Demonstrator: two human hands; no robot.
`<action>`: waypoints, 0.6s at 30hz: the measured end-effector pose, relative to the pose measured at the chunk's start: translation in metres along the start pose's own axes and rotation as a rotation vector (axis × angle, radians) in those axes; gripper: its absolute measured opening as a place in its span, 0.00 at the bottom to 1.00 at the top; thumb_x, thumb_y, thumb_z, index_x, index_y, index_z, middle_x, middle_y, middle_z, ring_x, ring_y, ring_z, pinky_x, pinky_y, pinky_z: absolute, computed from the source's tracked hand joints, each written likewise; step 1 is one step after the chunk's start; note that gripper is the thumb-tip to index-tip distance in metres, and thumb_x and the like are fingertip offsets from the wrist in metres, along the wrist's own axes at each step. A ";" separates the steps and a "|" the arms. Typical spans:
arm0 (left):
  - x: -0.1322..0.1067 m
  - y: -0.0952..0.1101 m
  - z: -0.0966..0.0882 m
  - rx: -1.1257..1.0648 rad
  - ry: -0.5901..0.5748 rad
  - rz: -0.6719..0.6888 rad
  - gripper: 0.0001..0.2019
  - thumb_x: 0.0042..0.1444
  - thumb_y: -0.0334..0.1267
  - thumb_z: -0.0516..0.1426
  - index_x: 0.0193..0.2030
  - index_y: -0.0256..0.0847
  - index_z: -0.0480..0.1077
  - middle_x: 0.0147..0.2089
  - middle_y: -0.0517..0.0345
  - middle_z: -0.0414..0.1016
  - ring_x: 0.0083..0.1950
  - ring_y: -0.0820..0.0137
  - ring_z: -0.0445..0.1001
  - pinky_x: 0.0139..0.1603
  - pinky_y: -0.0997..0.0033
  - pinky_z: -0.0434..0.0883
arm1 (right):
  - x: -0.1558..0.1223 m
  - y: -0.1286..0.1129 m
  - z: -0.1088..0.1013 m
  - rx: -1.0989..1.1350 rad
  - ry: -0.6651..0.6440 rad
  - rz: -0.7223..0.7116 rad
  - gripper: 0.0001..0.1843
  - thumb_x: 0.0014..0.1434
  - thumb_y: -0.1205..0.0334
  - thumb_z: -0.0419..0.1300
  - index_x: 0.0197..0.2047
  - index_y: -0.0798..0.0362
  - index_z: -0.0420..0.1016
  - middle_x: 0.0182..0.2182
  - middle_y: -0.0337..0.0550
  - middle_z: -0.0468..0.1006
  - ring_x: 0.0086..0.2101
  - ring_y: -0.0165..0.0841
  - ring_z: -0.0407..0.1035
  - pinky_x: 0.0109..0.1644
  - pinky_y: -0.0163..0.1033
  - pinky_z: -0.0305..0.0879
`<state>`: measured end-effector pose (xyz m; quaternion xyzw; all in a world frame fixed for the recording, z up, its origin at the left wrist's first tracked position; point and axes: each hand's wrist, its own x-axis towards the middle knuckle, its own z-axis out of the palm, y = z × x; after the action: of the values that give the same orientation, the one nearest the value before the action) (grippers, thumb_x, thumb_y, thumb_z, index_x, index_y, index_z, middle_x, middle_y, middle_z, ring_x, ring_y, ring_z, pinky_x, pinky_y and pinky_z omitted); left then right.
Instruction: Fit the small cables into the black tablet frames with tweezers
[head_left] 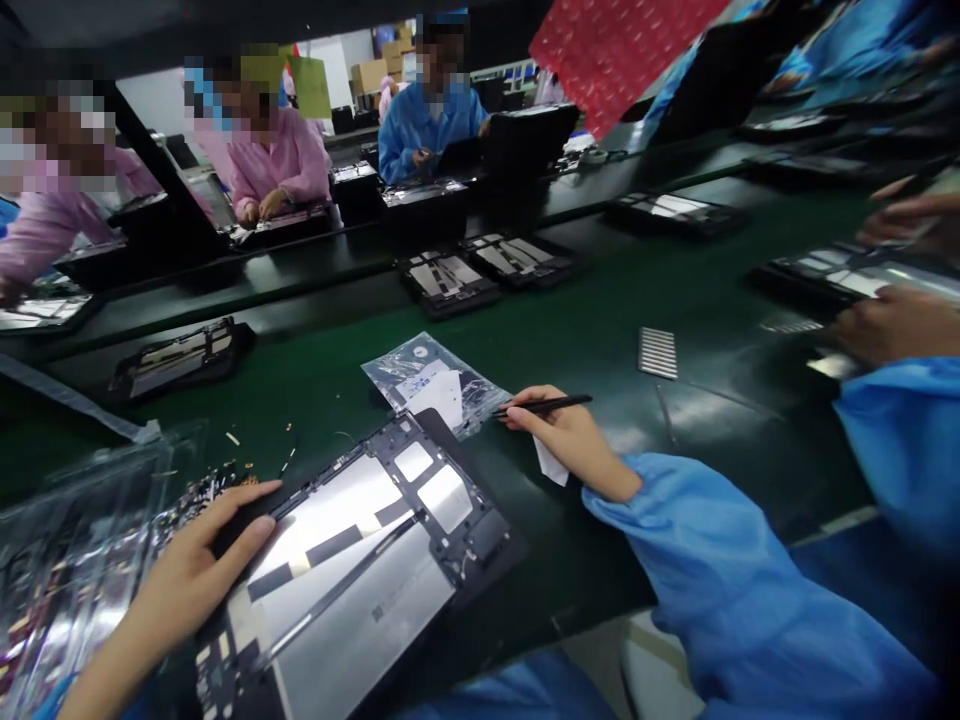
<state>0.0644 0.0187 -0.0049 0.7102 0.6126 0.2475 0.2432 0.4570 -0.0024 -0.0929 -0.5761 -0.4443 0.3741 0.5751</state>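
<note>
An opened tablet with silver plates and a black frame lies tilted in front of me, on a dark pad. At its left edge is my left hand, thumb and forefinger stretched out and apart, the thumb tip at the frame. My right hand pinches black tweezers beyond the tablet's right corner. The tweezers' tips point left, over the edge of a clear plastic bag holding white pieces. A white slip of paper shows beneath my right hand.
Clear trays and a pile of small parts lie left. Other opened tablets stand along the green bench. A strip sheet lies right, near a co-worker's hands. Several people sit opposite; a red bubble-wrap sheet hangs above.
</note>
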 end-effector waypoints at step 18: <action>-0.001 -0.001 -0.002 0.069 -0.059 -0.008 0.22 0.45 0.61 0.56 0.41 0.52 0.77 0.46 0.57 0.79 0.42 0.57 0.77 0.31 0.68 0.75 | 0.004 0.000 0.016 -0.133 -0.016 -0.108 0.12 0.47 0.49 0.66 0.31 0.48 0.77 0.33 0.40 0.78 0.39 0.39 0.72 0.50 0.48 0.66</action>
<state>0.0620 0.0183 -0.0041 0.7226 0.6162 0.2040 0.2375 0.4431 0.0062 -0.0931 -0.5852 -0.5032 0.3168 0.5513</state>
